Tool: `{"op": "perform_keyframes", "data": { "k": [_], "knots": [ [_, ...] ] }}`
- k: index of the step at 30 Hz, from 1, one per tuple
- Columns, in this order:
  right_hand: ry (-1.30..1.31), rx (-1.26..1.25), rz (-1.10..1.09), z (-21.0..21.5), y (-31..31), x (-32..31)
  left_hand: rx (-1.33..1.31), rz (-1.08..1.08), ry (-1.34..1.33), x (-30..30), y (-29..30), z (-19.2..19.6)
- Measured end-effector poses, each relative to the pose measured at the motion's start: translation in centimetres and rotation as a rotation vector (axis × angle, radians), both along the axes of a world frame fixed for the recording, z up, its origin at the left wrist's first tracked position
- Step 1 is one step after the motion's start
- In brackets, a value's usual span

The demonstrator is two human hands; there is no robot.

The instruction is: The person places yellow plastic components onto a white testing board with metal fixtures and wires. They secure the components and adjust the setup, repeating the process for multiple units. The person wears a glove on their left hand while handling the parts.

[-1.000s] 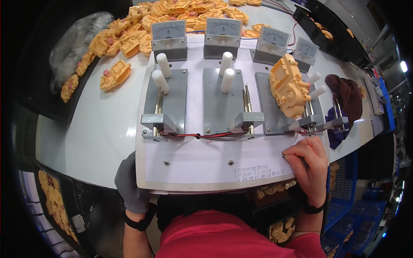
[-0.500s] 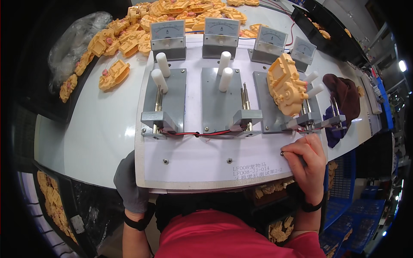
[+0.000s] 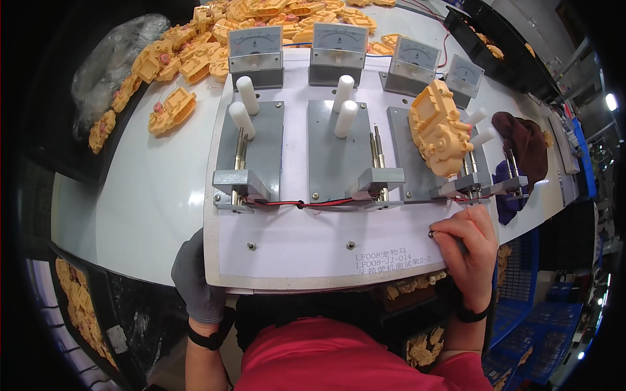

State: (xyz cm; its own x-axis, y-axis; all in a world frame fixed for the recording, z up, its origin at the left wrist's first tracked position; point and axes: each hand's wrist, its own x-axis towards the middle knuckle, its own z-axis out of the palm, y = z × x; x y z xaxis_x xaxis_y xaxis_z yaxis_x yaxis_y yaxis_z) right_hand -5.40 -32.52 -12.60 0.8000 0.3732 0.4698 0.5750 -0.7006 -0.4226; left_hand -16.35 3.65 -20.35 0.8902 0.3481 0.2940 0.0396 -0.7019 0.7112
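A white test board (image 3: 306, 251) lies before me with three grey fixture plates, white pegs and metal probe pins. A yellow plastic toy body (image 3: 438, 130) rests on the right fixture plate (image 3: 404, 140). My left hand (image 3: 195, 277), in a grey glove, grips the board's near left edge. My bare right hand (image 3: 466, 251) is curled at the board's near right corner, fingertips on a small screw or knob beside the right clamp (image 3: 466, 186). A red and black wire (image 3: 306, 204) runs along the clamps.
Several analog meters (image 3: 339, 45) stand along the board's far edge. A heap of yellow toy parts (image 3: 195, 45) and a clear plastic bag (image 3: 104, 65) lie at the far left. A dark cloth (image 3: 521, 140) is at the right. Bins of parts (image 3: 78, 300) sit below the table.
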Motion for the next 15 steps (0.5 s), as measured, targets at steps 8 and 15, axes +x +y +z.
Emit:
{"op": "perform_keyframes", "data": {
  "k": [8, 15],
  "knots": [
    [-0.002, 0.006, 0.002, 0.2, 0.0, 0.0, -0.050, -0.003, -0.002, 0.0, 0.1, -0.1],
    [-0.008, 0.012, 0.006, 0.1, 0.0, 0.0, 0.032, -0.015, -0.212, 1.1, -0.6, 0.0]
  ]
}}
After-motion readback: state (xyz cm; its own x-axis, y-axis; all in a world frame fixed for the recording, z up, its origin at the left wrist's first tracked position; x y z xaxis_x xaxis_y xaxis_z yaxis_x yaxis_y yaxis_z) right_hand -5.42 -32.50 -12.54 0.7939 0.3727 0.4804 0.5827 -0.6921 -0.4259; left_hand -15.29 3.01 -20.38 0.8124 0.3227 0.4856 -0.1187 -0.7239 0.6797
